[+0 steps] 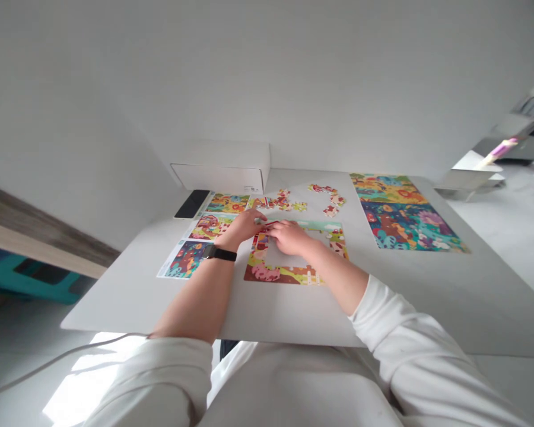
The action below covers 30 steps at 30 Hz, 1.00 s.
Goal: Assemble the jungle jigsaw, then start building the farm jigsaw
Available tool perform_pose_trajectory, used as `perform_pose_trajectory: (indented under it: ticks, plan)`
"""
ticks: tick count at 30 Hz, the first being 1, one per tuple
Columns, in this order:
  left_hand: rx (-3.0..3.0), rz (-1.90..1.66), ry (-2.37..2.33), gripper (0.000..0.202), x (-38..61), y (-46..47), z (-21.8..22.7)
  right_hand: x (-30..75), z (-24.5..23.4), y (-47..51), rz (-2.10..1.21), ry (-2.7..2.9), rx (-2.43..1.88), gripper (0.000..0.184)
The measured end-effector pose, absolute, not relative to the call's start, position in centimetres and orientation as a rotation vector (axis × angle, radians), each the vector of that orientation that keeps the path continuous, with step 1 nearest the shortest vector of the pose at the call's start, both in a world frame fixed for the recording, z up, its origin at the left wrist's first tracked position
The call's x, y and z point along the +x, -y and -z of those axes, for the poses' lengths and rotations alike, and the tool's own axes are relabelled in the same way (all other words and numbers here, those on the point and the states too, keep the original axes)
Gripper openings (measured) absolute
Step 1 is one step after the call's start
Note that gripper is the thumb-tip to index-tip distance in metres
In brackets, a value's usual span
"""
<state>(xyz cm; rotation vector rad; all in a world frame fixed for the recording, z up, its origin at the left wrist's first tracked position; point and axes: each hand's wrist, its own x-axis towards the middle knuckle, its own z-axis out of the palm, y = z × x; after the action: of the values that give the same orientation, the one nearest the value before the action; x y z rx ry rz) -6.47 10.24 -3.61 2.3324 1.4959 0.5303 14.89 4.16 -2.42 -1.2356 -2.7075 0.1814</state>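
A partly assembled farm jigsaw puzzle (293,275) lies on the white table, its border pieces joined around a bare middle. At its upper left corner, my left hand (244,226) has its fingers bent and drawn together on a small jigsaw piece, mostly hidden by the fingertips. My right hand (292,238) reaches in from the right, its fingers closed together on the red barn part of the puzzle. The two hands nearly meet there. Behind them lie loose jigsaw pieces (283,200), with another group of pieces (334,201) farther right.
Left of the puzzle is a sheet of small pictures (183,259), with a black phone (193,204) at its top. A white box (220,172) stands behind. On the right lie two colourful assembled pictures (404,222). The white table's (129,302) front edge is close to my body.
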Motion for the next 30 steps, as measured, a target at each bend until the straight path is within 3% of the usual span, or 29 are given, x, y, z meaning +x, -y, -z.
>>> perform_pose_trajectory:
  ticks: [4,12,18,23,27,30]
  plan:
    - [2.258,-0.604,-1.501,0.032,-6.8,-10.7,4.1,16.1,-1.0,-4.4,-0.277,2.732,-1.21,0.033]
    - [2.181,-0.641,-1.594,0.025,-6.4,-10.7,4.5,23.9,-7.4,-4.7,-0.318,2.371,-1.274,0.033]
    - [2.175,-0.642,-1.654,0.018,-6.0,-10.4,4.3,31.7,-4.3,-6.6,-0.316,1.96,-1.639,0.032]
    - [2.141,-0.771,-1.77,0.027,-5.5,-10.2,4.0,36.4,-0.8,-6.3,-0.118,1.91,-1.934,0.026]
    - [2.079,-0.783,-1.899,0.05,-4.9,-9.4,3.1,38.1,0.4,-6.0,-0.016,1.939,-2.081,0.052]
    - [2.118,-0.762,-1.941,0.061,-4.4,-8.6,2.4,37.9,1.3,-6.1,0.051,1.938,-2.098,0.055]
